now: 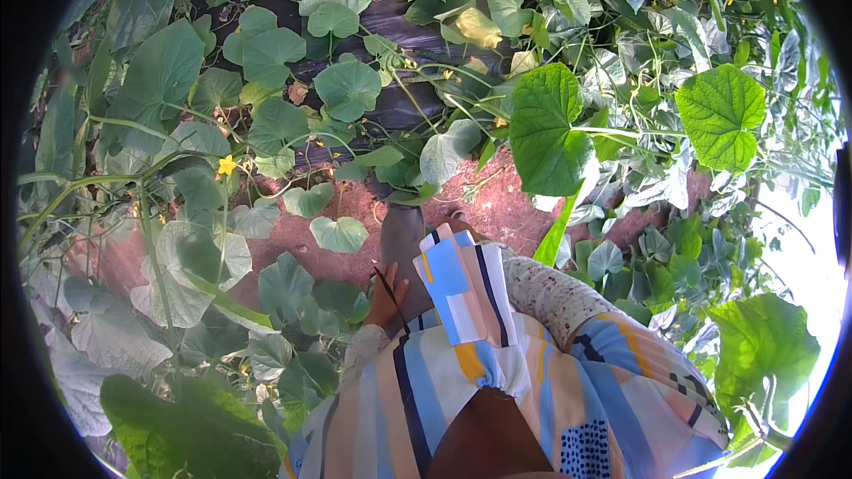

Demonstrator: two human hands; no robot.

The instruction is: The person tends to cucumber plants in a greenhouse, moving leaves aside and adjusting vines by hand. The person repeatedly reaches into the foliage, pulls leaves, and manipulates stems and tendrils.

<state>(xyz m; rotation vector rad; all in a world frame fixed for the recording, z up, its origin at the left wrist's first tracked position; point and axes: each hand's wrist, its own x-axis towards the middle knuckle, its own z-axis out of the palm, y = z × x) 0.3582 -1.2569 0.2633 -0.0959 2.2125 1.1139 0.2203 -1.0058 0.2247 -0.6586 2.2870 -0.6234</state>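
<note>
My left hand (385, 298) hangs low in front of my patterned dress (426, 372), beside a dark leg or boot (401, 233). A thin dark strip (391, 293) crosses in front of its fingers; whether the hand holds it is unclear. My right arm, in a speckled sleeve (556, 289), reaches inward over the soil. Most of my right hand (467, 229) is hidden behind the dress's loose striped tie (462, 286), so its grip does not show. Cucumber-like vines surround both hands, with a large bright leaf (551, 130) beyond the right arm.
Red soil (339, 213) forms a narrow strip between the plants. Dark plastic mulch (406, 93) lies under the vines ahead. Long stems (80, 183) with a yellow flower (227, 165) cross the left side. A large leaf (765, 346) stands close on the right.
</note>
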